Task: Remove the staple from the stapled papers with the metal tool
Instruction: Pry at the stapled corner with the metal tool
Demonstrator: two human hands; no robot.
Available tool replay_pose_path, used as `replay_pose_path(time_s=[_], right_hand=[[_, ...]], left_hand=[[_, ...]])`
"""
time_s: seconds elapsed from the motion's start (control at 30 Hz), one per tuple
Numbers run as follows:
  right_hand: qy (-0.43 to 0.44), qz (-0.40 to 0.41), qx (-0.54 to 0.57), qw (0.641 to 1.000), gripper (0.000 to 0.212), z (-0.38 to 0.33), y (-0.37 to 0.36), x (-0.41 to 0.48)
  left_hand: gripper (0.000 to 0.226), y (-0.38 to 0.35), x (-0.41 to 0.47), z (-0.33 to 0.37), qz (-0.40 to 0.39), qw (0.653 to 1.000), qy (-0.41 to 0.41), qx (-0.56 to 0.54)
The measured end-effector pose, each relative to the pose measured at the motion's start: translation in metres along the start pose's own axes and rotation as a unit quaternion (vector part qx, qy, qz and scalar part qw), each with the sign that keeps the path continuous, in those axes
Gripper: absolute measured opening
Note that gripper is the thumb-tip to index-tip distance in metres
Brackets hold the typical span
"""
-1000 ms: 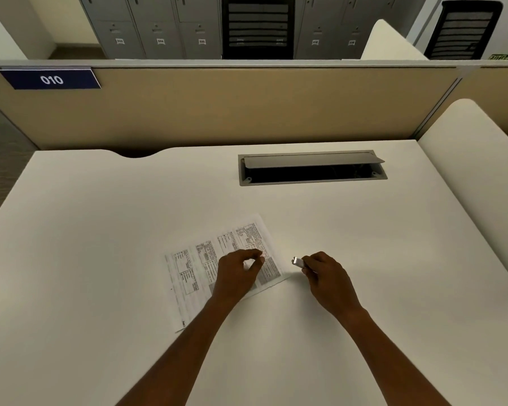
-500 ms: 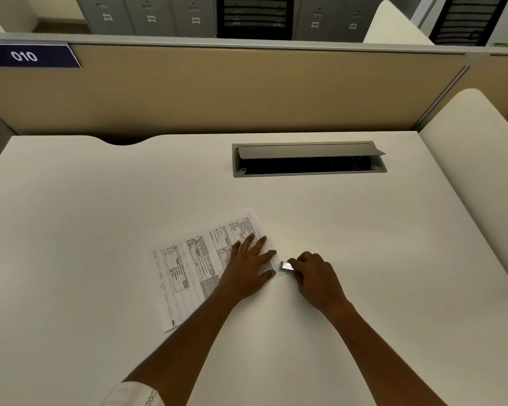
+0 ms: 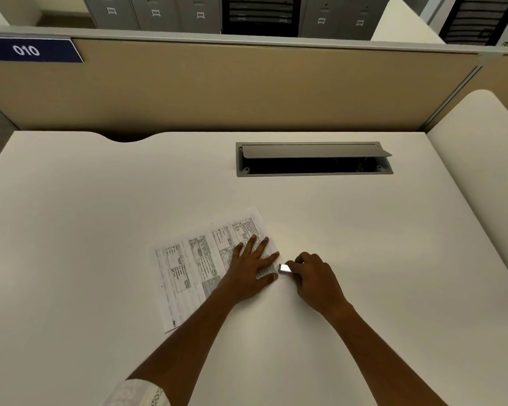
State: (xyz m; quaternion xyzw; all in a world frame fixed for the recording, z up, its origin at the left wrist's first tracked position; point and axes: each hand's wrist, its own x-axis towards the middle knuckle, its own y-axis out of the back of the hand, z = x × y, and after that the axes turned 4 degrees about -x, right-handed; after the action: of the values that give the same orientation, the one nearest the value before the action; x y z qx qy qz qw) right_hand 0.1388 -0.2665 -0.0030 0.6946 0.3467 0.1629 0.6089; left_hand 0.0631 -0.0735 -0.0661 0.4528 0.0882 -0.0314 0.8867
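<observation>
The stapled papers [image 3: 194,259], printed with small tables, lie at an angle on the white desk [image 3: 100,215]. My left hand [image 3: 251,268] lies flat on their right end with the fingers spread, pressing them down. My right hand [image 3: 314,279] is closed around the small shiny metal tool [image 3: 284,268]. The tool's tip touches the right corner of the papers, between my left thumb and index finger. The staple itself is too small to make out.
A grey cable hatch [image 3: 313,159] with its lid half open is set into the desk behind the papers. A beige partition [image 3: 247,89] closes off the far edge, and a second white desk [image 3: 487,171] adjoins on the right.
My left hand went from pinching above the paper to lying flat on it. My right hand moved the metal tool left to the paper's corner. The head tilted slightly downward.
</observation>
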Motion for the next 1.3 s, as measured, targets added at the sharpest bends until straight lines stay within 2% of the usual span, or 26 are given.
replay_pose_path(time_s=[0.23, 0.4, 0.53, 0.63, 0.73, 1.13, 1.3], right_hand=[[-0.009, -0.007, -0.014, 1.000, 0.027, -0.003, 0.000, 0.003], [-0.008, 0.014, -0.058, 0.998, 0.034, -0.009, -0.006, 0.000], [-0.003, 0.003, -0.003, 1.000, 0.031, -0.004, -0.005, 0.001], [0.007, -0.011, 0.059, 0.998, 0.030, -0.005, -0.002, 0.002], [0.015, -0.007, 0.076, 0.997, 0.030, -0.011, -0.003, 0.003], [0.011, 0.005, -0.013, 1.000, 0.032, 0.001, 0.003, -0.005], [0.005, -0.002, 0.015, 1.000, 0.032, -0.002, 0.002, -0.002]], left_hand=[[0.061, -0.002, 0.001, -0.003, 0.003, 1.000, -0.006, -0.001], [0.058, -0.005, 0.002, -0.003, 0.006, 1.000, 0.002, 0.006], [0.060, -0.007, 0.003, -0.004, 0.009, 0.999, -0.002, 0.039], [0.063, -0.008, 0.002, -0.004, 0.018, 0.999, -0.001, 0.027], [0.065, -0.007, 0.002, -0.002, 0.023, 1.000, 0.001, 0.017], [0.063, -0.004, 0.001, -0.001, 0.002, 1.000, 0.006, 0.029], [0.062, -0.003, 0.001, 0.000, 0.001, 0.999, 0.006, 0.040]])
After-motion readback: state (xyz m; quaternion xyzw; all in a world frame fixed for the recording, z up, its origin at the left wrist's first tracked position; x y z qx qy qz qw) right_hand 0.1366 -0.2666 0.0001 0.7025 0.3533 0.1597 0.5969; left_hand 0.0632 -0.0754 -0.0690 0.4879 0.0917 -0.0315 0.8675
